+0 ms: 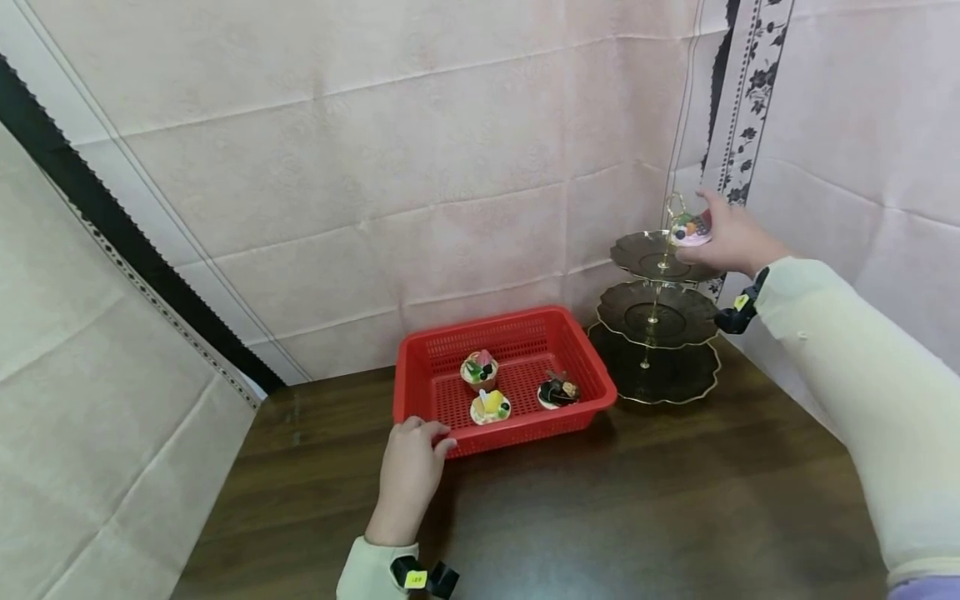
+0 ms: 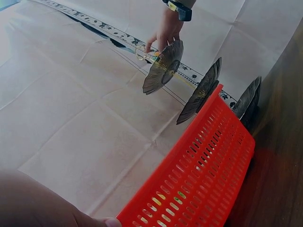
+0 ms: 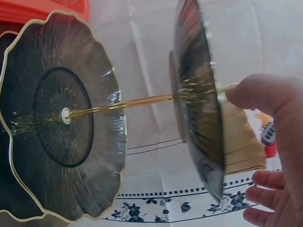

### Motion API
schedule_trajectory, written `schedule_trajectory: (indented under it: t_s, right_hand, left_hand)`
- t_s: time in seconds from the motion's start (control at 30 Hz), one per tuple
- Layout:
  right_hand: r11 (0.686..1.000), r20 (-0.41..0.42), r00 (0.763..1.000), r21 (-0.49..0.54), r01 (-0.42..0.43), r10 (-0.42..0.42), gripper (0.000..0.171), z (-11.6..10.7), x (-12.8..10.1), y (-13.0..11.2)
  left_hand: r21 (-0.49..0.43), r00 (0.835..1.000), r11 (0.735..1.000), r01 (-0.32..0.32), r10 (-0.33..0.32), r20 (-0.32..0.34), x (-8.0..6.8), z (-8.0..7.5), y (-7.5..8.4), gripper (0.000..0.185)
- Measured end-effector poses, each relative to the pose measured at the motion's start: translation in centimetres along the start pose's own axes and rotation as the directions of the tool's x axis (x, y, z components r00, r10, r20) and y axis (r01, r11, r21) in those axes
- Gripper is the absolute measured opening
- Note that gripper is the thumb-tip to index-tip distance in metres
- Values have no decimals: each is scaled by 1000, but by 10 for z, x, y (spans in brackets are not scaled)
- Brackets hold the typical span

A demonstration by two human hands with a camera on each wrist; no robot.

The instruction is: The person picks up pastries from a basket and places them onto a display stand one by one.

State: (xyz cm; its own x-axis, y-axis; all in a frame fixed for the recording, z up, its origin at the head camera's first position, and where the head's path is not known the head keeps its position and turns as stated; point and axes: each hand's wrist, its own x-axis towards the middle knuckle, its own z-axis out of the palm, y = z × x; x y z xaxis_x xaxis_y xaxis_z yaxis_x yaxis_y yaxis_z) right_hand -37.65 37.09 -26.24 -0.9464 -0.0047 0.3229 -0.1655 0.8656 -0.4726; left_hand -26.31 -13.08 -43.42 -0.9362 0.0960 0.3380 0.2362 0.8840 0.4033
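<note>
A red plastic basket (image 1: 577, 354) sits on a dark wooden table and holds three small cakes (image 1: 491, 407). My left hand (image 1: 412, 454) grips the basket's near left corner; the basket's slotted wall (image 2: 208, 161) fills the left wrist view. To the right stands a dark three-tier stand (image 1: 652, 317) with gold edges. My right hand (image 1: 723, 237) holds a small cake (image 1: 692, 228) with fruit on top, just over the top plate (image 3: 199, 94). In the right wrist view the cake's ridged base (image 3: 241, 142) sits against that plate, held between thumb and fingers.
Pale pink cloth covers the wall behind and both sides. A strip with a black flower pattern (image 1: 750, 92) hangs behind the stand. The dark table (image 1: 637, 500) stretches bare toward me in front of the basket and stand.
</note>
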Motion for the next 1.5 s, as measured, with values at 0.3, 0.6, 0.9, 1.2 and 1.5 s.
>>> schedule_trajectory:
  t_s: [0.3, 0.6, 0.9, 1.2, 1.5]
  right_hand:
    - [999, -90, 996, -50, 20, -24, 102, -12, -20, -18]
    - [997, -347, 935, -23, 75, -78, 73, 6, -45, -42]
    - [925, -378, 846, -212, 317, -377, 52, 58, -50, -77]
    - [918, -363, 844, -127, 375, -395, 46, 120, -36, -99]
    - [955, -242, 946, 153, 255, -214, 54, 171, -16, -120]
  left_hand:
    - [-4, 1000, 1000, 14, -14, 16, -1, 0, 3, 22]
    - [-6, 1000, 1000, 12, -12, 8, 1, -2, 2, 23]
    - [-4, 1000, 1000, 16, -16, 9, 1, -1, 2, 22]
    - [2, 1000, 1000, 17, -17, 13, 1, 0, 2, 22]
    - [7, 1000, 1000, 16, -16, 21, 0, -2, 1, 23]
